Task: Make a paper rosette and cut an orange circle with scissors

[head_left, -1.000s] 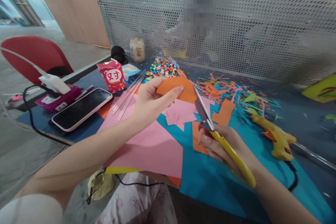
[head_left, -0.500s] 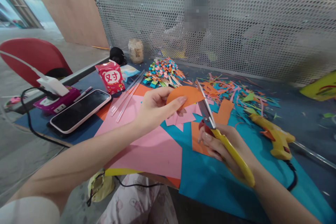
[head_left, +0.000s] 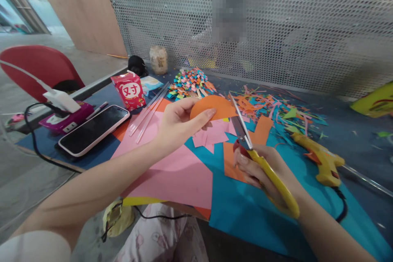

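Note:
Between the thumb and fingers of my left hand (head_left: pixel 181 123) is a piece of orange paper (head_left: pixel 219 105) with a rounded top edge, held up above the table. My right hand (head_left: pixel 264 168) grips yellow-handled scissors (head_left: pixel 274 180), fingers through the handle loops. The scissor blades point up and away, slightly parted, with the right end of the orange paper between them. Below lie pink paper pieces (head_left: pixel 211 135), an orange sheet (head_left: pixel 230 163), a large pink sheet (head_left: pixel 175 176) and a blue sheet (head_left: pixel 245 217).
A yellow glue gun (head_left: pixel 325 161) lies at right. Paper scraps (head_left: pixel 276 108) and a pile of folded coloured pieces (head_left: pixel 192 82) sit farther back. At left are a phone (head_left: pixel 95 131), a purple power strip (head_left: pixel 69 120), a red packet (head_left: pixel 129 90) and clear sticks (head_left: pixel 147 118). A perforated metal panel (head_left: pixel 172 12) stands behind.
My left hand and the orange paper have shifted slightly left and up. My right hand with the scissors has stayed nearly in place.

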Demonstrator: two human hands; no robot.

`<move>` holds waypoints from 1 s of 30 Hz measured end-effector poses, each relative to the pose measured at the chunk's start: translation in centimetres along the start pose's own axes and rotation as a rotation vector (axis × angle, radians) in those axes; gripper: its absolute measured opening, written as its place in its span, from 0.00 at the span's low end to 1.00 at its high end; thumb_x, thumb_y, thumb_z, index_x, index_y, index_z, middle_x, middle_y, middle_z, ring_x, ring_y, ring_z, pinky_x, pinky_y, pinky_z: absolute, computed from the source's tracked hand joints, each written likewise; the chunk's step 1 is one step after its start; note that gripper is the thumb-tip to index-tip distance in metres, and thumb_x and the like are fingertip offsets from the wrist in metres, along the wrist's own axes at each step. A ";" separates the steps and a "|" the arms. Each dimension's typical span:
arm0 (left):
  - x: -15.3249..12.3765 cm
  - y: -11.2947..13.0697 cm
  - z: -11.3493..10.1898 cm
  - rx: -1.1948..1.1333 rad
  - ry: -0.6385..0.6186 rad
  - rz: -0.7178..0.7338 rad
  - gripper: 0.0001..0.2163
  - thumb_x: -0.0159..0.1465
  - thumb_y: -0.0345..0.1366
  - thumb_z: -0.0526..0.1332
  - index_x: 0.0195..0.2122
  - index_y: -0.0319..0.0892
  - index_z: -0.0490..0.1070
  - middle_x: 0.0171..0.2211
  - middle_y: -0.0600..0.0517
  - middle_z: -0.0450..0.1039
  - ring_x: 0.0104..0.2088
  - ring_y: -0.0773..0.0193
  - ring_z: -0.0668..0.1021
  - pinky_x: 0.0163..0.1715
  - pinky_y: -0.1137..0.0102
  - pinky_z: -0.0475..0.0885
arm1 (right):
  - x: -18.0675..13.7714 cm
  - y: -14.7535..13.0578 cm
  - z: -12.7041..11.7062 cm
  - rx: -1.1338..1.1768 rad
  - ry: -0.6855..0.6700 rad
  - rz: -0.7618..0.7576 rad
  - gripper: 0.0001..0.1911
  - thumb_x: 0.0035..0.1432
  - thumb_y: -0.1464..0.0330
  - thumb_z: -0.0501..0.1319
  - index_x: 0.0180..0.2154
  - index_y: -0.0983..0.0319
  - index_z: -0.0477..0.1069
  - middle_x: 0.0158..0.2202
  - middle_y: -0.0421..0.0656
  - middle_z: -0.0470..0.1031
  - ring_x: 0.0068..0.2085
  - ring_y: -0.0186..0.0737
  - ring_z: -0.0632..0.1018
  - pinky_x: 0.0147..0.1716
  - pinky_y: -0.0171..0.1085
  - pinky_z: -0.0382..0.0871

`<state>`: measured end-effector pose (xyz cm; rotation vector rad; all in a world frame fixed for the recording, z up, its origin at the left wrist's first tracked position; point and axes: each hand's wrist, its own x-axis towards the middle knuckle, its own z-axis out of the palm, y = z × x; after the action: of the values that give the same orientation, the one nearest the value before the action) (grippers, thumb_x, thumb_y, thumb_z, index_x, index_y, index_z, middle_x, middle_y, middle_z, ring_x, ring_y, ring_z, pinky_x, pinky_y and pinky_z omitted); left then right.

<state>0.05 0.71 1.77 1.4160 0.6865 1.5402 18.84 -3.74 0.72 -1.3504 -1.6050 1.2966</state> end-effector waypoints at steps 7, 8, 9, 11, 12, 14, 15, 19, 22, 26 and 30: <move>0.1 -0.1 -0.1 0.022 0.044 0.004 0.13 0.50 0.43 0.69 0.22 0.39 0.69 0.17 0.57 0.67 0.15 0.75 0.70 0.13 0.79 0.63 | 0.1 -0.2 -0.1 -0.012 -0.006 0.018 0.25 0.46 0.48 0.64 0.21 0.60 0.58 0.16 0.31 0.50 0.16 0.25 0.52 0.13 0.31 0.43; 0.1 -0.1 -0.1 0.022 0.051 0.005 0.13 0.50 0.43 0.69 0.22 0.40 0.69 0.16 0.57 0.67 0.15 0.75 0.69 0.12 0.79 0.62 | 0.1 -0.2 -0.1 -0.014 -0.012 0.019 0.25 0.46 0.48 0.64 0.21 0.60 0.58 0.15 0.31 0.50 0.16 0.25 0.52 0.13 0.31 0.43; 0.1 -0.2 -0.2 0.023 0.058 0.007 0.13 0.50 0.44 0.69 0.22 0.40 0.69 0.15 0.57 0.67 0.15 0.75 0.69 0.11 0.79 0.61 | 0.2 -0.2 -0.1 -0.014 -0.014 0.019 0.25 0.46 0.48 0.64 0.21 0.60 0.58 0.15 0.31 0.50 0.16 0.24 0.52 0.13 0.31 0.43; 0.1 -0.4 -0.3 0.029 0.063 0.012 0.13 0.51 0.43 0.69 0.23 0.40 0.70 0.15 0.57 0.68 0.15 0.74 0.69 0.11 0.79 0.61 | 0.2 -0.2 -0.1 -0.014 -0.013 0.019 0.25 0.46 0.48 0.64 0.21 0.60 0.58 0.15 0.31 0.50 0.16 0.24 0.52 0.13 0.31 0.43; 0.1 -0.4 -0.4 0.033 0.062 0.016 0.12 0.52 0.43 0.68 0.23 0.40 0.70 0.16 0.57 0.68 0.15 0.74 0.69 0.11 0.79 0.61 | 0.2 -0.1 -0.1 -0.015 -0.012 0.019 0.25 0.46 0.48 0.64 0.21 0.60 0.59 0.15 0.31 0.50 0.15 0.24 0.52 0.13 0.31 0.43; 0.1 -0.6 -0.5 0.042 0.060 0.025 0.11 0.53 0.42 0.68 0.24 0.40 0.70 0.16 0.56 0.68 0.15 0.74 0.70 0.11 0.78 0.61 | 0.2 -0.1 -0.1 -0.015 -0.013 0.020 0.25 0.45 0.47 0.64 0.21 0.61 0.59 0.15 0.31 0.51 0.15 0.24 0.53 0.13 0.31 0.43; 0.1 -0.6 -0.6 0.045 0.057 0.031 0.11 0.53 0.42 0.68 0.24 0.40 0.71 0.16 0.56 0.69 0.15 0.74 0.70 0.11 0.78 0.61 | 0.1 -0.1 -0.1 -0.014 -0.014 0.020 0.25 0.45 0.47 0.64 0.21 0.61 0.59 0.16 0.31 0.51 0.15 0.24 0.53 0.13 0.31 0.44; 0.2 -0.6 -0.6 0.044 0.066 0.051 0.11 0.53 0.42 0.68 0.25 0.40 0.71 0.16 0.57 0.68 0.15 0.74 0.69 0.12 0.78 0.62 | 0.1 0.0 -0.2 -0.009 -0.010 0.018 0.25 0.46 0.47 0.63 0.21 0.61 0.59 0.16 0.31 0.51 0.16 0.24 0.53 0.13 0.30 0.44; 0.2 -0.6 -0.6 0.036 0.088 0.061 0.11 0.53 0.41 0.68 0.24 0.40 0.71 0.16 0.57 0.68 0.15 0.75 0.69 0.12 0.79 0.61 | 0.2 0.0 -0.2 -0.017 -0.014 0.028 0.26 0.44 0.47 0.64 0.21 0.61 0.59 0.15 0.31 0.51 0.16 0.24 0.53 0.13 0.30 0.43; 0.4 -0.6 -0.6 -0.009 0.113 0.082 0.11 0.53 0.39 0.69 0.23 0.39 0.70 0.15 0.58 0.67 0.15 0.76 0.68 0.12 0.80 0.61 | 0.3 -0.1 -0.3 -0.036 -0.013 0.040 0.27 0.42 0.45 0.64 0.20 0.61 0.59 0.16 0.32 0.51 0.16 0.24 0.53 0.12 0.30 0.43; 0.5 -0.7 -0.7 -0.065 0.135 0.089 0.10 0.53 0.39 0.68 0.23 0.39 0.70 0.15 0.59 0.65 0.14 0.77 0.66 0.11 0.80 0.60 | 0.3 -0.1 -0.2 -0.058 -0.033 0.032 0.26 0.45 0.46 0.63 0.20 0.61 0.58 0.18 0.33 0.52 0.17 0.24 0.53 0.13 0.30 0.43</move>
<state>-0.38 1.56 1.26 1.3184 0.6550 1.7244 18.96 -3.41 0.88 -1.4017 -1.6612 1.3064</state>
